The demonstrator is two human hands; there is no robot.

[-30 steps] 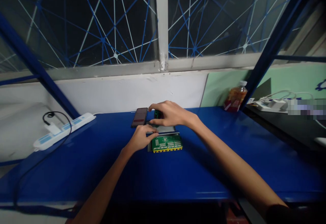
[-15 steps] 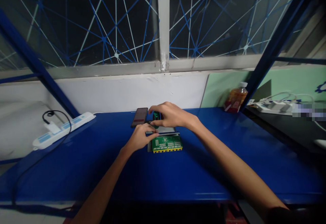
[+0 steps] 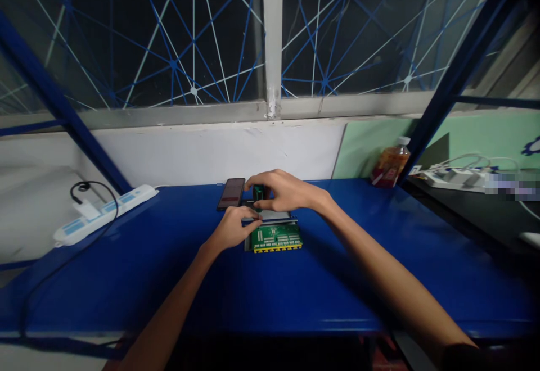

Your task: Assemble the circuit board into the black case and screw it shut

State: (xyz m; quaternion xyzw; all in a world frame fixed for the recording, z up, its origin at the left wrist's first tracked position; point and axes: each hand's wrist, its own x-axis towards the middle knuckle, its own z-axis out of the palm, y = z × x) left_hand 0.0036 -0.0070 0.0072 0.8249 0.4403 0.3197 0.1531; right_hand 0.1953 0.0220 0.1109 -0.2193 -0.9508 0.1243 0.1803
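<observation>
A screwdriver with a dark green handle [image 3: 259, 193] stands upright over the back left of a green circuit board [image 3: 276, 236]. My right hand [image 3: 287, 191] is closed round its handle from above, the fingers curled over the top. Low down by its tip, my left hand [image 3: 234, 226] has thumb and forefinger pinched together at the thin shaft. The tip itself, and any screw under it, is hidden by those fingers. Yellow connectors [image 3: 278, 250] line the board's front edge. Behind the board lies a grey metal plate or casing [image 3: 278, 214], partly covered by my right hand.
A smartphone [image 3: 230, 194] lies behind my left hand on the blue table [image 3: 337, 303]. At the left is a white power strip [image 3: 107, 216] with a black cable. A drink bottle [image 3: 391, 163] stands at the back right, near another power strip [image 3: 458, 178].
Both hands stay in nearly the same place. My right-hand fingers have shifted slightly round the screwdriver handle, and the board has not visibly moved.
</observation>
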